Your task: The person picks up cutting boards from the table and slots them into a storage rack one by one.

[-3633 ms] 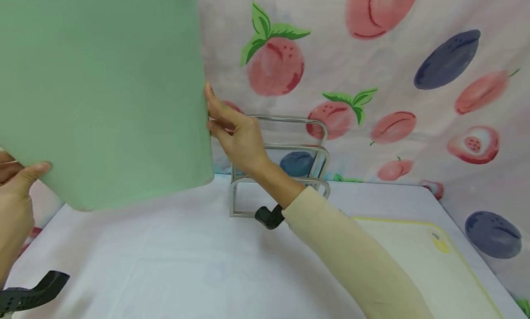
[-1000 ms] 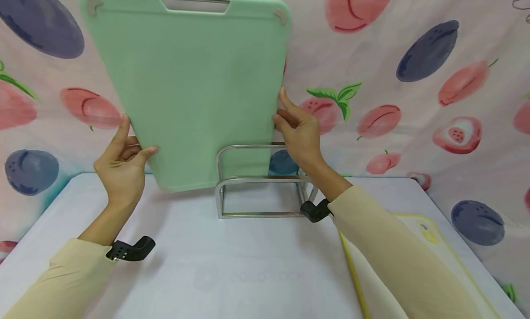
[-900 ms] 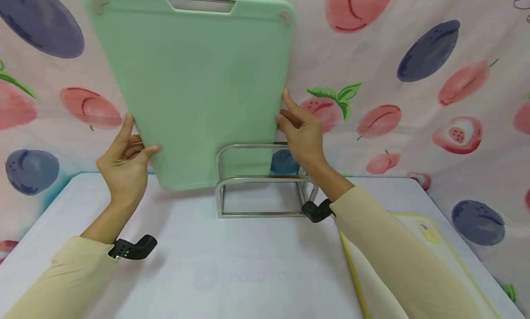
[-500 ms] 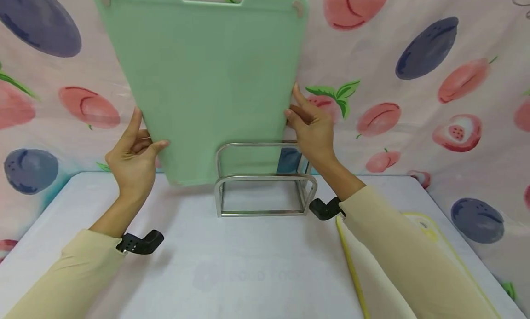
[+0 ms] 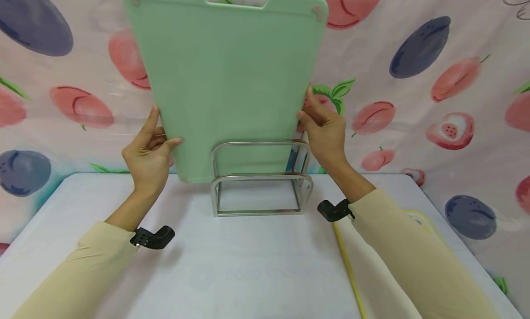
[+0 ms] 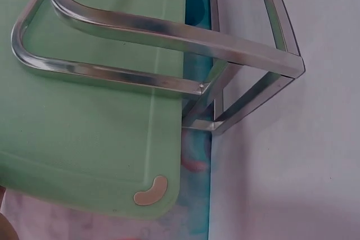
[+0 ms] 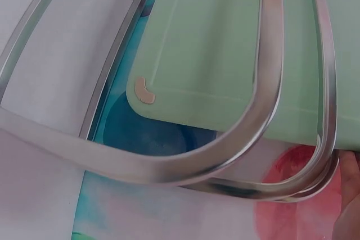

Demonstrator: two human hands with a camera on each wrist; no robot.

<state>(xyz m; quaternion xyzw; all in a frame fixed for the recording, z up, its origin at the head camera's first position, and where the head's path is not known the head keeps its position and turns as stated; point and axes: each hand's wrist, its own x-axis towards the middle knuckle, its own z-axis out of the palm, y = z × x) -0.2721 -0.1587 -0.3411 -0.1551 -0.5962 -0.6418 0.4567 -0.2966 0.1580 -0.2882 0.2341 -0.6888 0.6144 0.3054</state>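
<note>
A large light green cutting board (image 5: 232, 75) stands nearly upright in the head view, a handle slot at its top. My left hand (image 5: 146, 165) grips its left edge, thumb on the front face. Its right edge is pinched by my right hand (image 5: 327, 137). The board's lower part is behind the two front hoops of a metal rack (image 5: 258, 176). Both wrist views show the cutting board (image 6: 101, 133) (image 7: 214, 54) behind the hoops, its bottom edge seemingly above the table. Most of the rack's rear hoop is hidden by the board.
A white board with a yellow rim (image 5: 348, 263) lies on the white-covered table (image 5: 232, 259) at right, partly under my right sleeve. A fruit-print cloth (image 5: 372, 70) hangs close behind the rack.
The green cutting board, earlier held up left of the rack, has moved right behind its front hoops, lowering slightly. Both hands have travelled right with it, keeping their grip.
</note>
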